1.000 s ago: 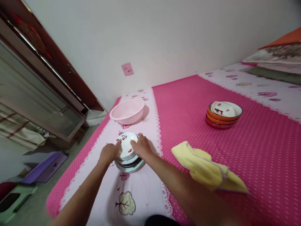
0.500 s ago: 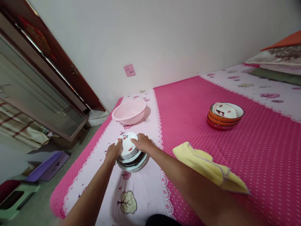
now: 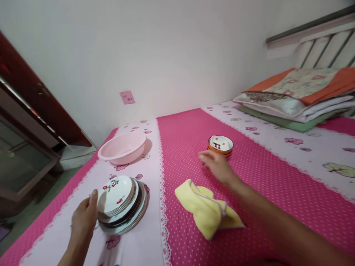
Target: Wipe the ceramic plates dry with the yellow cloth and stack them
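- The left hand (image 3: pixel 83 220) sits nearest, at the near-left of the bed, fingers curled against the left rim of the stack of plates (image 3: pixel 122 204), thumb up on the edge of the top plate.
- The stack rests on the pale flowered strip of the bedsheet (image 3: pixel 138 240), several shallow plates nested and leaning a little to the right. The top one is white with small red flowers; darker and steel-coloured rims show beneath.
- Judged by their look, the plates are hard, smooth and breakable, and together fairly heavy; on a soft mattress the stack may tip or slide. The safest hold seems to be under the lowest rim from two opposite sides.
- Just right of the stack, on the pink dotted part, lies a crumpled yellow cloth (image 3: pixel 206 210), soft and limp.
- Beyond the cloth the right hand (image 3: pixel 217 166) hovers above the bed, blurred, fingers loosely spread and holding nothing, close to the stack of bowls (image 3: pixel 220 145).
- Those bowls are orange outside, white inside, with a small flat white dish lying in the top one.
- Farther left stands a pink basin (image 3: pixel 122 147); folded bedding (image 3: pixel 294 99) lies far right.
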A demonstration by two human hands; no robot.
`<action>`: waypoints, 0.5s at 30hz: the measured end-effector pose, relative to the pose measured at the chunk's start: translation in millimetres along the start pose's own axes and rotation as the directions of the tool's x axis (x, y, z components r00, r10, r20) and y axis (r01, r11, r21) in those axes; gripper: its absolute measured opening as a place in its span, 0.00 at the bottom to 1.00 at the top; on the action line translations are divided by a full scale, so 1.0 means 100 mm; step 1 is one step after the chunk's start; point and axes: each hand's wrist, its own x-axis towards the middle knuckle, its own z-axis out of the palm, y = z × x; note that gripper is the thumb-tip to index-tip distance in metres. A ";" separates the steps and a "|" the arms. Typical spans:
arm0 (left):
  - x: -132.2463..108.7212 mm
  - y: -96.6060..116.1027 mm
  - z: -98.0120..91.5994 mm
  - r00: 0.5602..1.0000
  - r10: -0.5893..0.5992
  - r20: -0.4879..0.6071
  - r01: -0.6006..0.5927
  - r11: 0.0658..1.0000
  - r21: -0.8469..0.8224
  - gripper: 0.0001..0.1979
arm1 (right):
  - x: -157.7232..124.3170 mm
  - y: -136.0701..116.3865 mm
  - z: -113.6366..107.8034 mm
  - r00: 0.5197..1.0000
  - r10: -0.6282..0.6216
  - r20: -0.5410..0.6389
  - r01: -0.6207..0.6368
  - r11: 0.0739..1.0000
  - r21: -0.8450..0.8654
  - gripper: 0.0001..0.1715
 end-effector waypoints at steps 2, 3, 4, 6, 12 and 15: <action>-0.21 0.15 -0.02 0.989 0.020 -0.144 -0.033 0.996 -0.089 0.29 | 0.20 0.08 -0.55 0.976 0.035 -0.215 -0.036 0.999 -0.002 0.16; -0.34 0.28 0.01 0.984 0.054 -0.171 -0.082 0.984 -0.160 0.29 | 0.30 0.14 -0.77 0.949 0.059 -0.309 -0.059 0.998 0.009 0.16; -0.46 0.43 0.06 0.984 0.085 -0.158 -0.121 0.964 -0.236 0.28 | 0.38 0.20 -0.96 0.925 0.095 -0.368 -0.092 0.995 0.026 0.16; -0.71 0.82 0.26 0.982 0.177 -0.063 -0.188 0.890 -0.415 0.26 | 0.52 0.34 -1.21 0.892 0.183 -0.414 -0.165 0.983 0.079 0.19; -1.19 2.21 1.28 0.769 0.308 0.561 0.218 0.698 -0.682 0.21 | 0.88 0.68 -1.27 0.852 0.423 -0.310 -0.400 0.906 0.138 0.33; -1.33 2.81 1.76 0.623 0.331 0.708 0.349 0.693 -0.631 0.25 | 1.10 0.74 -1.17 0.848 0.470 -0.244 -0.454 0.882 0.122 0.35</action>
